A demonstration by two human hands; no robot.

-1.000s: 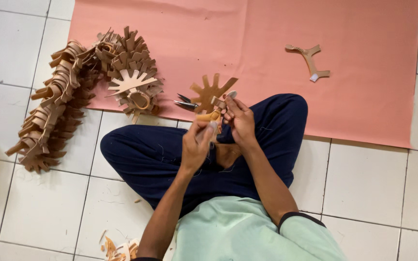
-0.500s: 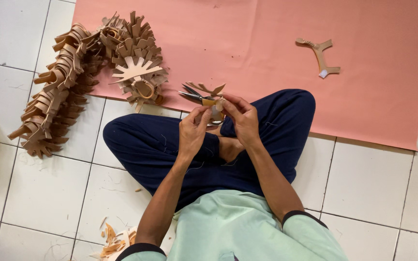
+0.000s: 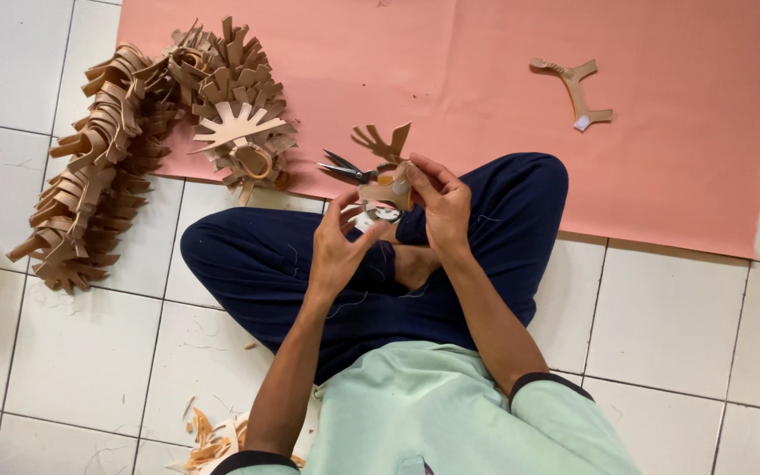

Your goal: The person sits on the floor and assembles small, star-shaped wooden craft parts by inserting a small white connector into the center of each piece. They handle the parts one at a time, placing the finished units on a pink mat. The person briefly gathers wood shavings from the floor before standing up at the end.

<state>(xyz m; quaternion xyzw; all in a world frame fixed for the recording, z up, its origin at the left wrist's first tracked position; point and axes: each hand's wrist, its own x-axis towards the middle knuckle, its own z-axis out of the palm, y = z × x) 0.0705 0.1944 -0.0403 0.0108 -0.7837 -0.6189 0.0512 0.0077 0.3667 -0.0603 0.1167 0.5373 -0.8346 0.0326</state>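
I sit cross-legged on a tiled floor, and both hands meet above my knees. My right hand (image 3: 443, 204) pinches a tan cut-out piece (image 3: 387, 148) with finger-like prongs that point up. My left hand (image 3: 341, 248) grips the handles of a pair of scissors (image 3: 347, 168). The dark blades are slightly apart, point left and lie against the piece's lower edge. The fingers hide part of the handles and of the piece.
A long heap of similar tan cut-outs (image 3: 125, 149) lies at the left, partly on a pink sheet (image 3: 485, 79). A single Y-shaped tan piece (image 3: 578, 88) rests on the sheet at the upper right. Tan offcuts (image 3: 213, 440) lie by my left elbow.
The tan piece has been turned in my right hand, from a flat fan of prongs to a narrower side view. The scissors stay against it and point left.
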